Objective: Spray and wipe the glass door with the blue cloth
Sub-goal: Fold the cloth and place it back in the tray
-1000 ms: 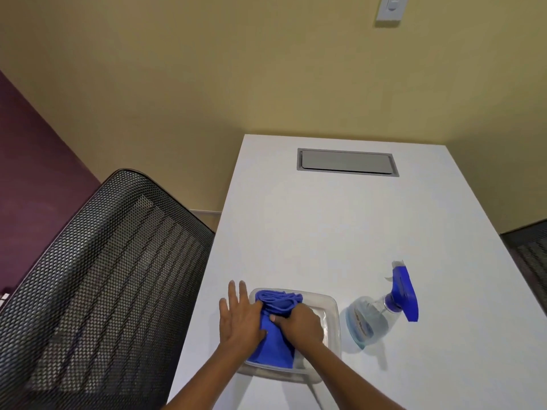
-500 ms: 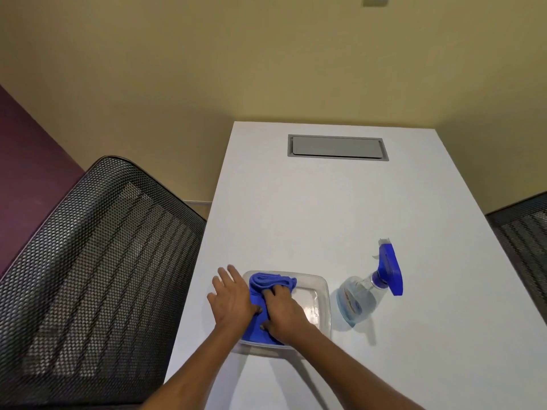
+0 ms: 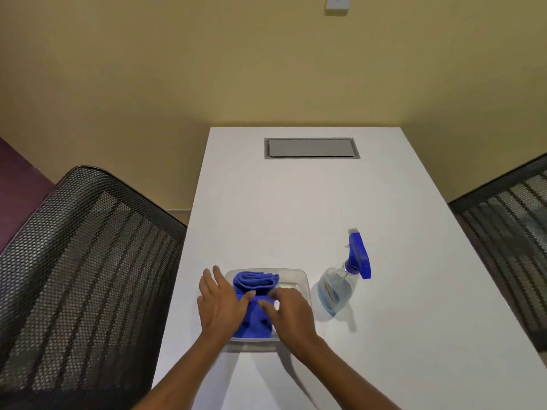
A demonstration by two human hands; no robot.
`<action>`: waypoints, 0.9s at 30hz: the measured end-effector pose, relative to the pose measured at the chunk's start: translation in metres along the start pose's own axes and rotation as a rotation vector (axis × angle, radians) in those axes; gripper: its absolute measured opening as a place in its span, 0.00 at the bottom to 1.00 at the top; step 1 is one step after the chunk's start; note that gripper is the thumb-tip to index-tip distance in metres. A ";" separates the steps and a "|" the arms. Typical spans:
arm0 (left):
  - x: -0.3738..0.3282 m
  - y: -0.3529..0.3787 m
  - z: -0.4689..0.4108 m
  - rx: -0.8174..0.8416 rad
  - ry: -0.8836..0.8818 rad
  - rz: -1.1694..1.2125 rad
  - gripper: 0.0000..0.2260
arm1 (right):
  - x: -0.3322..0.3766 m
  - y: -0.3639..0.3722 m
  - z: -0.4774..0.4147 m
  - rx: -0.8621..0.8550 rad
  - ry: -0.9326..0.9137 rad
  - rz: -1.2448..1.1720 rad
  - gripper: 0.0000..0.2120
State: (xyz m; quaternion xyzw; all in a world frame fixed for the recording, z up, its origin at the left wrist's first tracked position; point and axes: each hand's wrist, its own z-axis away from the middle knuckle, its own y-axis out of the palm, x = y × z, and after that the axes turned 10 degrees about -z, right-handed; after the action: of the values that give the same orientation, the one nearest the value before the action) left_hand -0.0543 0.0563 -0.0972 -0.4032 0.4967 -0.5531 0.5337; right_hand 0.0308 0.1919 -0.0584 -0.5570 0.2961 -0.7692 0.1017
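Blue cloth (image 3: pixel 254 303) is lying folded in the clear plastic tray (image 3: pixel 302 279) on the white bench (image 3: pixel 296 202), and we are resting both hands on it: our left hand (image 3: pixel 220 303) with fingers spread flat, our right hand (image 3: pixel 288 310) with fingers curled loosely on the fabric. Just right of the tray, the spray bottle (image 3: pixel 340 287) is standing untouched.

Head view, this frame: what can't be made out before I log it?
- Glass door: nowhere in the head view, outside the frame.
- Blue cloth: its middle is covered by the left hand and right hand, so the grip is unclear.
- Clear tray: near rim hidden by both wrists.
- Spray bottle: label too small to read.
- Wall plate: cut off by the top edge.
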 end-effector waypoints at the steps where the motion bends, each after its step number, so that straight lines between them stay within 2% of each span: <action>1: 0.000 0.000 0.003 -0.012 0.007 0.023 0.48 | -0.003 -0.006 0.011 -0.104 0.043 -0.054 0.11; 6: 0.000 -0.001 0.011 -0.011 0.075 -0.006 0.43 | -0.019 -0.030 0.047 -0.614 0.216 -0.293 0.09; 8: 0.001 0.001 0.012 -0.007 0.094 -0.016 0.42 | -0.023 -0.039 0.048 -0.766 0.277 -0.350 0.20; 10: 0.002 0.003 0.014 0.003 0.114 -0.036 0.42 | -0.026 -0.049 0.042 -0.846 0.292 -0.341 0.31; 12: 0.003 0.005 0.017 0.006 0.135 -0.079 0.41 | -0.030 -0.058 0.032 -0.803 0.292 -0.313 0.38; 15: 0.004 0.006 0.021 0.006 0.149 -0.108 0.41 | -0.039 -0.066 0.016 -0.702 0.299 -0.306 0.40; 21: 0.004 0.009 0.021 0.047 0.159 -0.133 0.41 | -0.053 -0.067 0.000 -0.630 0.304 -0.311 0.27; 27: 0.001 0.009 0.021 0.069 0.141 -0.145 0.40 | -0.043 -0.080 0.001 -0.647 0.291 -0.197 0.24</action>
State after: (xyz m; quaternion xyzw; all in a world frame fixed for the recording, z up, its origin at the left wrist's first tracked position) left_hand -0.0319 0.0536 -0.1023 -0.3796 0.4833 -0.6341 0.4693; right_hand 0.0611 0.2766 -0.0467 -0.4709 0.4805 -0.7130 -0.1973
